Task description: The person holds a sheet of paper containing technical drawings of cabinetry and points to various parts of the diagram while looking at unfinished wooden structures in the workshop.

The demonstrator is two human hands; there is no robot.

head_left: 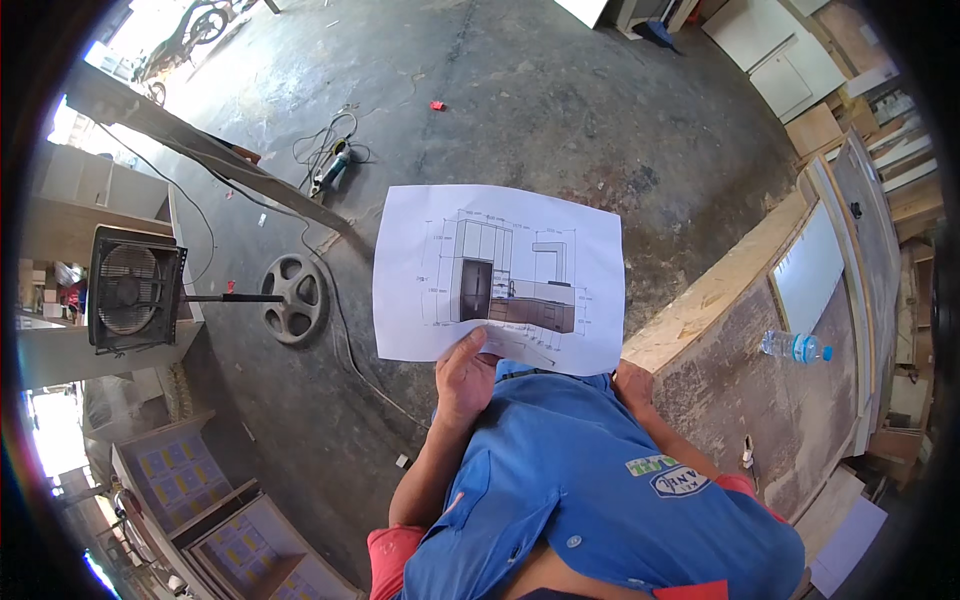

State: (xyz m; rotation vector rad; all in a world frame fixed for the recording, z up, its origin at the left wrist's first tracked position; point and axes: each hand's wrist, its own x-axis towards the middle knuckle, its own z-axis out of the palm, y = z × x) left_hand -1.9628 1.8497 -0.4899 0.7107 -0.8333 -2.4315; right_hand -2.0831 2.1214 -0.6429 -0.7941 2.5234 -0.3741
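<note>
A white sheet of paper [410,290] with a printed drawing of kitchen cabinets and measurement lines is held up in front of me. My left hand [465,380] pinches its lower edge, thumb on the printed side and fingers mostly hidden behind. The lower edge bends a little around the thumb. My right hand [632,385] is low by the sheet's bottom right corner, next to the workbench edge. Its fingers are curled in, and whatever they may hold is hidden.
On my right a dusty wooden workbench [720,420] bears a water bottle [797,346] lying on its side. To the left stands a fan [135,290] with a round wheel-like base [293,299]. A corded power tool [332,170] and cables lie on the floor. Open cabinet boxes [185,470] stand lower left.
</note>
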